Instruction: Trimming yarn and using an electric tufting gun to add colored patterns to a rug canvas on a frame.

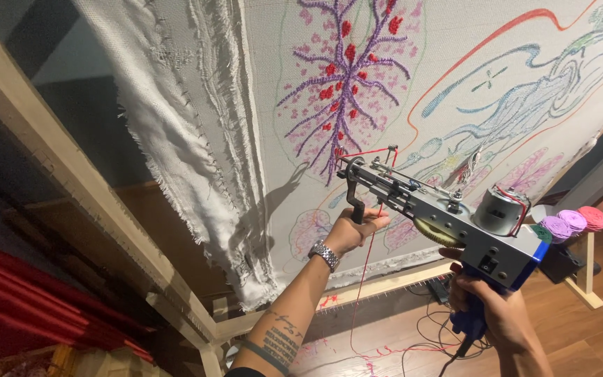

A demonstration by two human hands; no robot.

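Fingers (375,222) around tufting gun (448,223) handles

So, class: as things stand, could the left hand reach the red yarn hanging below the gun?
Probably yes: the left hand grips the gun's front handle, and the red yarn hangs right beside it, nothing between.

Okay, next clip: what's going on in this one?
A person is holding a tufting gun up to a white cloth stretched on a wooden frame. The right hand grips the blue rear handle, and the left hand holds the black front handle. Red yarn runs up to the needle end, which sits at the cloth by a purple and red branching design. Other outlined shapes are only partly filled. Yarn cones stand at the right.
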